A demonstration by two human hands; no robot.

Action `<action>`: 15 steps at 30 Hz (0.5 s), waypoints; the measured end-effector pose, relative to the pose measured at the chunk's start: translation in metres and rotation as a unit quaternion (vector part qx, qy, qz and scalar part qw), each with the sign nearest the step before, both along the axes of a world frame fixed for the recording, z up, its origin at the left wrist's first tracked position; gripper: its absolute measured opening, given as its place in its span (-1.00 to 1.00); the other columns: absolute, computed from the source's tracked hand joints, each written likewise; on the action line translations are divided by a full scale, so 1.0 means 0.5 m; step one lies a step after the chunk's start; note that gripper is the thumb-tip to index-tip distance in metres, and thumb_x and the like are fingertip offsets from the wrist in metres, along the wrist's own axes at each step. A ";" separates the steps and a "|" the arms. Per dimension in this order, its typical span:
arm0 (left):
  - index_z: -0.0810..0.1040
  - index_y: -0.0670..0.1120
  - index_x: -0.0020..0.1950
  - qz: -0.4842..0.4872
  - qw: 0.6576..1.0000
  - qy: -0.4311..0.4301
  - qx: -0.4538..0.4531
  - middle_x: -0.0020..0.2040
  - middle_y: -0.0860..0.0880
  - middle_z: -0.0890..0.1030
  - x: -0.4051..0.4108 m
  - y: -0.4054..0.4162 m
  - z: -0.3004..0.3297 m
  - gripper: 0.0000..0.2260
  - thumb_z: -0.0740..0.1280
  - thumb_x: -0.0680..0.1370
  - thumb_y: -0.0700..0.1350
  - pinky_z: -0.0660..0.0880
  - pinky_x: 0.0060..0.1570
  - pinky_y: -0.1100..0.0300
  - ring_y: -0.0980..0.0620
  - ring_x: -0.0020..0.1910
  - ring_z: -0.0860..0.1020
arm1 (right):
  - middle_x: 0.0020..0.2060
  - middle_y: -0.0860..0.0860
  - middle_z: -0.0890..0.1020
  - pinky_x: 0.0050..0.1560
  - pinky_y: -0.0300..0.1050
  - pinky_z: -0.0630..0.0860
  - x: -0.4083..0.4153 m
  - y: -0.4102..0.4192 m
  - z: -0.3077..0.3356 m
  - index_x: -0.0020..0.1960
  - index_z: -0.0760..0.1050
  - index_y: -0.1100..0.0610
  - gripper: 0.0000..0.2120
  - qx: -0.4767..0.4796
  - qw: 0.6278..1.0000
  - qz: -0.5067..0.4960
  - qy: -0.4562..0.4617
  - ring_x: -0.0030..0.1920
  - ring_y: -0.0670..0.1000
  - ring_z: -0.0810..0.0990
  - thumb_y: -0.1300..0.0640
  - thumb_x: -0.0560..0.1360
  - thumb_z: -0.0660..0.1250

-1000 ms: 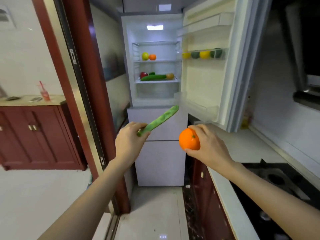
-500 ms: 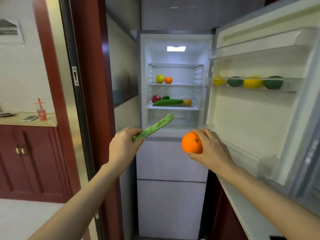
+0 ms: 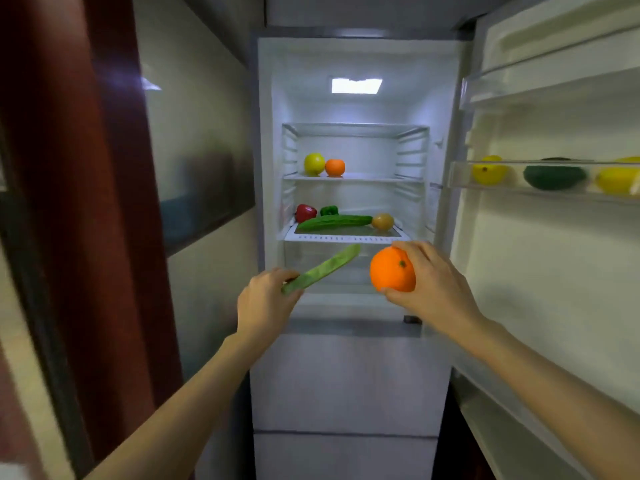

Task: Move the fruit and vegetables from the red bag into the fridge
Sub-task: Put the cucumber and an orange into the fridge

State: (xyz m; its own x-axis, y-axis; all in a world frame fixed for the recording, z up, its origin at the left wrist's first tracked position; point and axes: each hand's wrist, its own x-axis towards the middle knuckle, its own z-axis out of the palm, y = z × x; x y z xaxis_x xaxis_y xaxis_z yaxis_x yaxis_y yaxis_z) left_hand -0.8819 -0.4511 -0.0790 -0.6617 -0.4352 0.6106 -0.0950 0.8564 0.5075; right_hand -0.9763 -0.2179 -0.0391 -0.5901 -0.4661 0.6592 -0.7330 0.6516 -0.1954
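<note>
At frame centre, a bean pod point(image 3: 320, 270) is pinched by the left hand point(image 3: 266, 303) and an orange point(image 3: 392, 274) gripped by the right hand point(image 3: 434, 289); placement on a fridge shelf point(image 3: 346, 238) is probably called for next.

Both arms reach forward (left hand point(image 3: 265, 303) pinching, right hand point(image 3: 433, 289) cupping)

Narrow kitchen passage in dim light

A dark red door frame point(image 3: 104, 202) stood along the left edge, beside a grey glossy wall panel point(image 3: 197, 140) that caught a pale reflection. A grey ceiling strip point(image 3: 363, 8) ran overhead, and a white wall point(image 3: 554, 289) filled the right side.
</note>
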 end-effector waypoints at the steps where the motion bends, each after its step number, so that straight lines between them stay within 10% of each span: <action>1: 0.62 0.06 0.04 -0.003 1.000 -0.009 -0.001 -0.10 0.05 0.61 -0.038 -0.009 0.007 -0.84 0.40 0.47 -0.03 0.55 -0.16 0.03 0.01 -0.16 0.55 | 0.29 -0.04 0.38 0.07 -0.08 0.40 -0.038 -0.008 0.006 0.36 0.29 -0.02 -0.32 -0.004 1.000 0.001 -0.002 0.27 0.06 0.38 -0.07 0.32 0.49; 15: 0.62 0.01 0.11 -0.016 0.999 0.003 -0.049 0.05 0.00 0.63 -0.461 -0.132 0.039 -0.77 0.40 0.46 -0.06 0.36 -0.17 0.20 -0.02 0.01 0.55 | 0.26 -0.02 0.40 0.05 -0.03 0.44 -0.414 -0.138 0.003 0.36 0.30 -0.02 -0.32 -0.029 0.999 -0.002 -0.019 0.23 0.07 0.38 -0.08 0.32 0.47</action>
State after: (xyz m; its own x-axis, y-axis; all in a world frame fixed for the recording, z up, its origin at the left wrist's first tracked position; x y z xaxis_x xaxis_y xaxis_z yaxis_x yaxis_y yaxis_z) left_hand -1.1122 -0.5172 -0.0594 -0.6705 -0.3520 0.6531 -0.0633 0.9042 0.4224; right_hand -1.1833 -0.2871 -0.0376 -0.6172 -0.4257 0.6617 -0.7217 0.6412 -0.2607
